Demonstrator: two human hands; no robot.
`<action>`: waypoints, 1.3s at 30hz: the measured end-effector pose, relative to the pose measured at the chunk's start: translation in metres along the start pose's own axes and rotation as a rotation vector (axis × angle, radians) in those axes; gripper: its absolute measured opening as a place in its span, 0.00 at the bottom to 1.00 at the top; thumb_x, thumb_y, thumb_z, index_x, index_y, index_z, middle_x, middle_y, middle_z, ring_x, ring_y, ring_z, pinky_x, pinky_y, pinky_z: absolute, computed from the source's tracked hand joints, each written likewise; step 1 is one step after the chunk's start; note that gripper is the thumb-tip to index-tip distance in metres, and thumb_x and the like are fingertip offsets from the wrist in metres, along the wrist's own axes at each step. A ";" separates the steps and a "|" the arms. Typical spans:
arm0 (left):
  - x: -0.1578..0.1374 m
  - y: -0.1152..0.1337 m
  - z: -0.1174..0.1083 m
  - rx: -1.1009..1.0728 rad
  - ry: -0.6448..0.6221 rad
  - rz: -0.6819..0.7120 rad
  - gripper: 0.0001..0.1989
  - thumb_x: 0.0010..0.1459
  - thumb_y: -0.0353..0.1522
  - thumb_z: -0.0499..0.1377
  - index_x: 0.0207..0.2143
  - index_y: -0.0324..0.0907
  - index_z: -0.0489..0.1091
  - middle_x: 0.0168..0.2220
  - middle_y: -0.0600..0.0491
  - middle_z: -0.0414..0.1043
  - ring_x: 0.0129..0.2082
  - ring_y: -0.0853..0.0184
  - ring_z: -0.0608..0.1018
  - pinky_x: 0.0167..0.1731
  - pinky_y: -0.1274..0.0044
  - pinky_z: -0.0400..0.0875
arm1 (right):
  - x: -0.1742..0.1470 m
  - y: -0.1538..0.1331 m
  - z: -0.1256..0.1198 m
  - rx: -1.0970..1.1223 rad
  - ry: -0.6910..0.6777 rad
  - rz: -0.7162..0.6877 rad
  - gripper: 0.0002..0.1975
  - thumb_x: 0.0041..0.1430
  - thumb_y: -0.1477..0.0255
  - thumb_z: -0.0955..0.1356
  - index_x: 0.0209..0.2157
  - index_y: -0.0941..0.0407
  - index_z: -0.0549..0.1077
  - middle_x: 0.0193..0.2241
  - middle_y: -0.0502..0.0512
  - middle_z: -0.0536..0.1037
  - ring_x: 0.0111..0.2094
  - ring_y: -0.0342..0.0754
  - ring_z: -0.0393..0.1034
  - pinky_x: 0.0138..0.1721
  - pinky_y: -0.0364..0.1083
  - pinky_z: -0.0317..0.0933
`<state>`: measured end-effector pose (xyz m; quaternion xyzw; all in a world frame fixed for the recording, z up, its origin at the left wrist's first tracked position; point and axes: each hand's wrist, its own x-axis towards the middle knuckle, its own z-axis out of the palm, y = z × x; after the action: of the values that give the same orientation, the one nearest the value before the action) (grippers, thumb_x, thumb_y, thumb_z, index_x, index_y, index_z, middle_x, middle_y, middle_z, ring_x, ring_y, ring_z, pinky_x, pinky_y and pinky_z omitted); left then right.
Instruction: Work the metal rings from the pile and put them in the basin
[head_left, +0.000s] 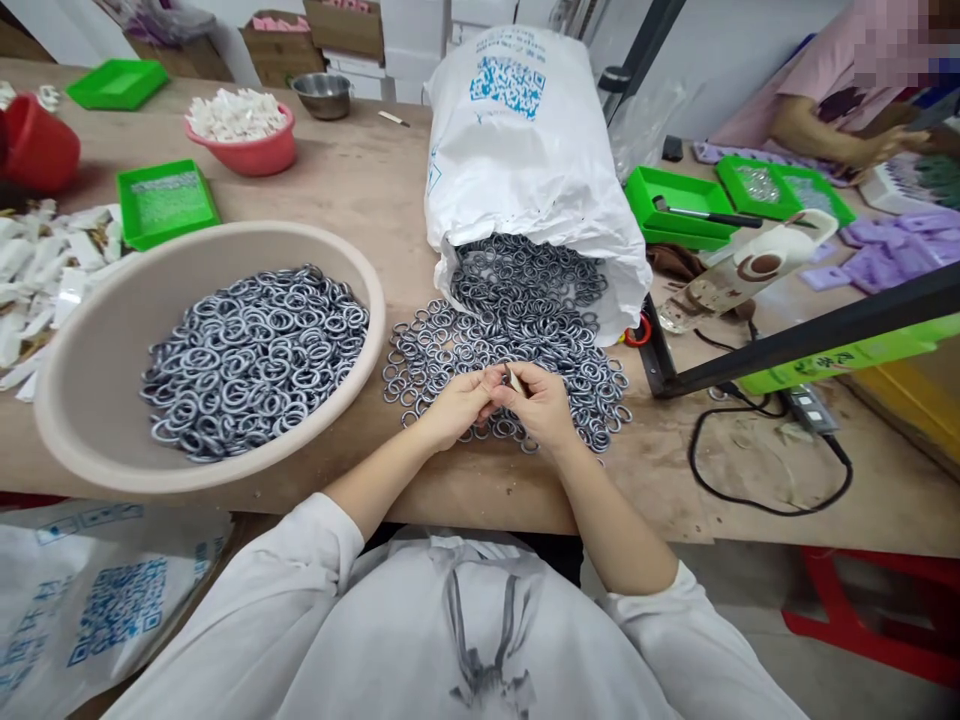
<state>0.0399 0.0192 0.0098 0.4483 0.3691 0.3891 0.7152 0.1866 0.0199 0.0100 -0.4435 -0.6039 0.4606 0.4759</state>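
Note:
My left hand (459, 408) and my right hand (546, 405) meet over a spread of grey rings (510, 335) at the table's front. In my right fingers is a small tool with a pale, flat part (515, 381); its exact kind is too small to tell. My left fingertips are pinched against it, and what they hold is hidden. The rings spill from the mouth of a white sack (517, 170) lying just beyond my hands. To the left, a big beige basin (67, 400) holds a heap of similar grey rings (255, 360).
A black metal bar (810, 335) slants in at the right, near a power strip (810, 410) and cable. Green trays (679, 205), a bottle (750, 270) and a co-worker's arm (817, 130) are beyond. At back left stand a red bowl (259, 152) and a metal bowl (322, 97).

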 end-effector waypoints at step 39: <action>-0.007 0.004 0.005 -0.207 -0.026 -0.022 0.24 0.53 0.51 0.63 0.25 0.42 0.58 0.16 0.63 0.53 0.15 0.76 0.58 0.18 0.81 0.58 | -0.007 -0.011 -0.009 -0.744 -0.004 -0.154 0.25 0.68 0.53 0.57 0.22 0.53 0.60 0.20 0.50 0.65 0.24 0.44 0.58 0.28 0.45 0.46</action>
<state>0.0404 0.0128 0.0161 0.3731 0.3225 0.4113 0.7666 0.1953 0.0124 0.0202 -0.5383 -0.7624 0.1738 0.3142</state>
